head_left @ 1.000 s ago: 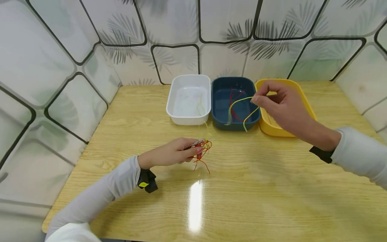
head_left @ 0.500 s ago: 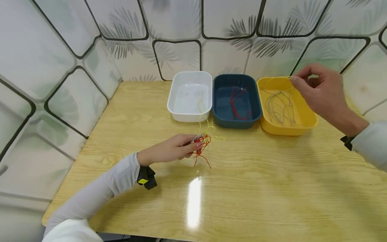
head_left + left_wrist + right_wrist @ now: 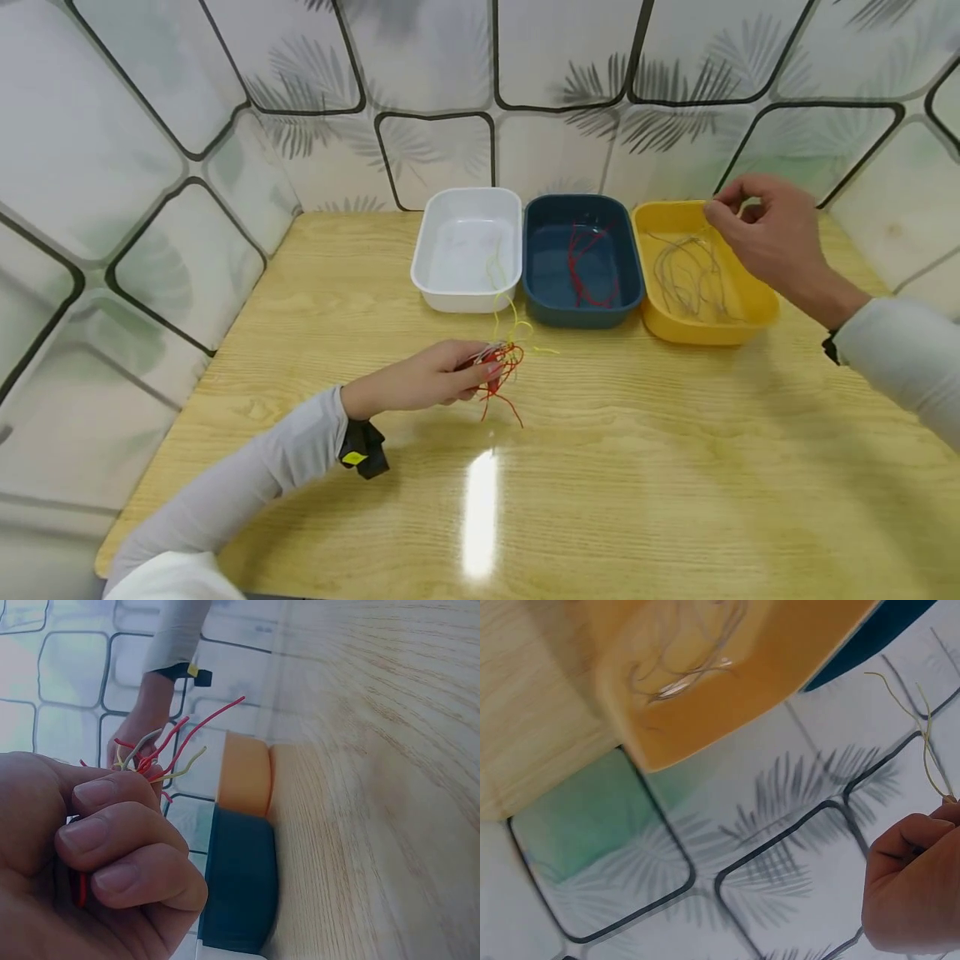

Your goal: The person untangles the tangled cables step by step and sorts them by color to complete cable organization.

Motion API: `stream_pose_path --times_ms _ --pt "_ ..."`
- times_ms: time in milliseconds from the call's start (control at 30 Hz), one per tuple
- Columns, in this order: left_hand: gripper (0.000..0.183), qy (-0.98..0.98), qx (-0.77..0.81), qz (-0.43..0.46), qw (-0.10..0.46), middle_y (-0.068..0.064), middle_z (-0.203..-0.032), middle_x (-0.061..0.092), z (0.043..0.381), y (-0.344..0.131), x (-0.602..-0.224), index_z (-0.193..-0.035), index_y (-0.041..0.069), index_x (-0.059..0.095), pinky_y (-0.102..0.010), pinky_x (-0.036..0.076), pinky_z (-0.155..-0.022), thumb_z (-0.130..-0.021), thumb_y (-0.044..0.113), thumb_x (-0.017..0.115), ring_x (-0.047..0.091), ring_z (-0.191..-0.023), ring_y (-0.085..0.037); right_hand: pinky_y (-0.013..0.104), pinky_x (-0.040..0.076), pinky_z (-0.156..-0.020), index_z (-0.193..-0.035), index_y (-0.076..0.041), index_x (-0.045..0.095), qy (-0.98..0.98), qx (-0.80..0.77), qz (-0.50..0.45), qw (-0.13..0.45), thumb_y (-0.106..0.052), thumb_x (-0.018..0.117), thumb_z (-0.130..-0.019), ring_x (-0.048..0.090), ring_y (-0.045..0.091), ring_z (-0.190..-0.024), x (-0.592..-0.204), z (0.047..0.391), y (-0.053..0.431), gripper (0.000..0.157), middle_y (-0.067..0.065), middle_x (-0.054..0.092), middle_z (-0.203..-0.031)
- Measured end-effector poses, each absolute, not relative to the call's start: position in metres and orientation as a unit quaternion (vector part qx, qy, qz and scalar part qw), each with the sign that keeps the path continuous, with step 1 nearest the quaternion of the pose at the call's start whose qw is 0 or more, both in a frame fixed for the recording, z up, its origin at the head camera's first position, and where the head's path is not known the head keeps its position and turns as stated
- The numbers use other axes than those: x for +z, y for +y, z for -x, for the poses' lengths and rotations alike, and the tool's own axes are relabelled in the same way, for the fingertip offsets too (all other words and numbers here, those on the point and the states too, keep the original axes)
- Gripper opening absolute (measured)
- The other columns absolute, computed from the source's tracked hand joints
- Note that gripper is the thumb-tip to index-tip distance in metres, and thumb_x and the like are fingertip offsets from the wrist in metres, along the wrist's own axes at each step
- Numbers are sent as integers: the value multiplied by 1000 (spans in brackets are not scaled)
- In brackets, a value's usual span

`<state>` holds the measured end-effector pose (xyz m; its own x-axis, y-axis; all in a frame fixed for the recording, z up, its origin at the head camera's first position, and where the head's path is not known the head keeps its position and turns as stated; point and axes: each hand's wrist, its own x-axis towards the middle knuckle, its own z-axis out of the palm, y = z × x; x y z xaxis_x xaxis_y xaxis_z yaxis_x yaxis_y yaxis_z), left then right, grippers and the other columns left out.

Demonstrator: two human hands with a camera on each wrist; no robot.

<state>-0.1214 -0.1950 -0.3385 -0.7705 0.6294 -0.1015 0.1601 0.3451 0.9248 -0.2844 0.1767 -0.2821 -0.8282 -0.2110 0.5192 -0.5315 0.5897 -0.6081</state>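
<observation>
My left hand (image 3: 431,379) grips a tangled bundle of red, yellow and grey wires (image 3: 504,360) above the table. In the left wrist view its fingers curl round the bundle, and loose wire ends (image 3: 206,727) stick out past them. My right hand (image 3: 772,233) is over the right part of the yellow bin (image 3: 701,332). Between thumb and finger it pinches a thin yellow wire (image 3: 928,746), clearest in the right wrist view. Several grey wires (image 3: 686,275) lie in the yellow bin. Red wires (image 3: 576,262) lie in the dark blue bin (image 3: 583,315).
A white bin (image 3: 467,298) stands left of the blue one, the three bins side by side near the patterned wall (image 3: 555,150). Thin yellow strands (image 3: 495,271) show against the white bin; whether they lie inside it I cannot tell. The wooden table (image 3: 637,467) reflects a bright light.
My right hand has carried the yellow wire rightward from above the blue bin to above the yellow bin, then slightly back left. My left hand stays in place with its bundle.
</observation>
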Motion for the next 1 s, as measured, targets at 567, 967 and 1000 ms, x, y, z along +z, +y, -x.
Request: stream_pose_path --times_ms 567,967,1000 --pt "27 807 483 -268 210 -3 -64 39 120 -191 -333 -91 12 51 -28 29 -48 -98 36 42 33 -52 -17 31 39 -64 -96 -26 67 -876 342 -330 80 -56 52 -86 49 14 -71 -300 303 9 35 -11 61 -88" --pt "29 818 456 -288 199 -4 -66 41 129 -192 -327 -90 12 48 -28 32 -53 -98 39 40 36 -55 -17 32 45 -63 -106 -23 68 -916 216 -334 -53 -48 54 -89 59 13 -80 -314 325 -37 33 -6 65 -98" --pt "29 820 453 -291 196 -4 -67 42 130 -193 -325 -89 12 48 -28 33 -54 -98 39 40 37 -55 -16 33 46 -64 -108 -23 67 -918 212 -331 -56 -48 53 -89 59 13 -83 -314 328 -37 34 -5 65 -101"
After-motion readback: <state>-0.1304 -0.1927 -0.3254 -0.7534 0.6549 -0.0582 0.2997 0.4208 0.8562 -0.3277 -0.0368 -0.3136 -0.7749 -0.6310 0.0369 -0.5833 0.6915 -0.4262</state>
